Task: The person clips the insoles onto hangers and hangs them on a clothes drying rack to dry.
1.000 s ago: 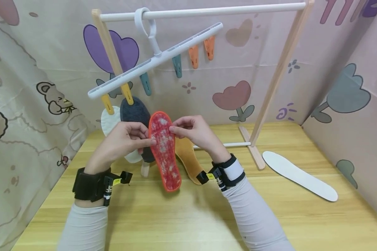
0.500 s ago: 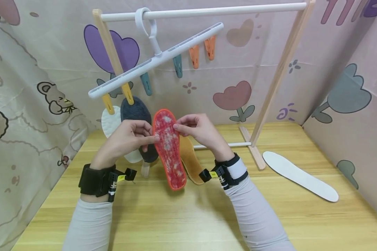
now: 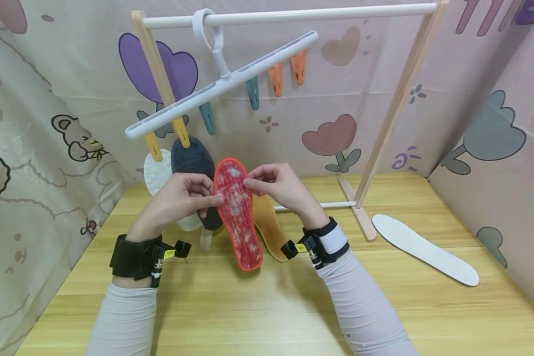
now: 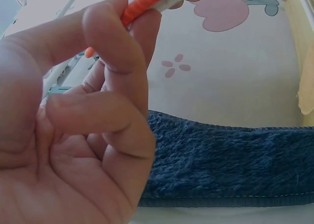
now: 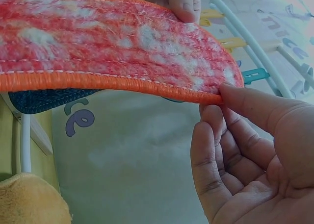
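Note:
Both hands hold a red insole [image 3: 238,212] with an orange rim upright above the table. My left hand [image 3: 184,195] pinches its left edge near the top; my right hand [image 3: 271,184] pinches the right edge. The orange rim [image 4: 147,1] shows between thumb and forefinger in the left wrist view, and the fuzzy red face [image 5: 113,42] fills the right wrist view. Just behind hang a dark grey insole [image 3: 195,163] and a white insole [image 3: 155,170], clipped by yellow pegs to a white hanger [image 3: 222,81].
The hanger hangs from a white rail on a wooden rack [image 3: 391,109], with teal and orange pegs [image 3: 276,79] free. A tan insole [image 3: 269,227] lies behind the red one. A white insole [image 3: 424,249] lies at the right on the wooden table [image 3: 267,306].
The red insole and both hands shifted slightly right and up, then settled; the grip stays the same.

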A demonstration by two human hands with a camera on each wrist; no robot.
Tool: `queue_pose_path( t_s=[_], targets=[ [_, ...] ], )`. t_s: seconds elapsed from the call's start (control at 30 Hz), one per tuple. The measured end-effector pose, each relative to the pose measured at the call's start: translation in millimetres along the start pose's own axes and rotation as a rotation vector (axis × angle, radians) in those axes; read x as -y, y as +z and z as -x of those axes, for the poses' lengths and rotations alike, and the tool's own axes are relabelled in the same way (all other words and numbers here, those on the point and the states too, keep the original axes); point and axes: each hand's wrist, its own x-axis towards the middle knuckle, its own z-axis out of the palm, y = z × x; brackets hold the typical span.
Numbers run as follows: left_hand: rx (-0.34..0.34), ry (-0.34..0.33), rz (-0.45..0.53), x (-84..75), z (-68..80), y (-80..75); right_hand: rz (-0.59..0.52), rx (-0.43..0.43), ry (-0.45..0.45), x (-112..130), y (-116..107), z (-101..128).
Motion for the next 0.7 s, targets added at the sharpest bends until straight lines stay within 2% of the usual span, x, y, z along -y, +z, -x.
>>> queue_pose_path(
  t_s=[0.23, 0.7],
  targets=[
    [0.006, 0.005, 0.016, 1.0, 0.3, 0.8, -0.006, 0.006, -0.011, 0.1, 0.6, 0.7],
    [-0.023, -0.008, 0.020, 2.8, -1.2, 0.6, -0.010, 0.009, -0.018, -1.0, 2.0, -0.3]
  ],
)
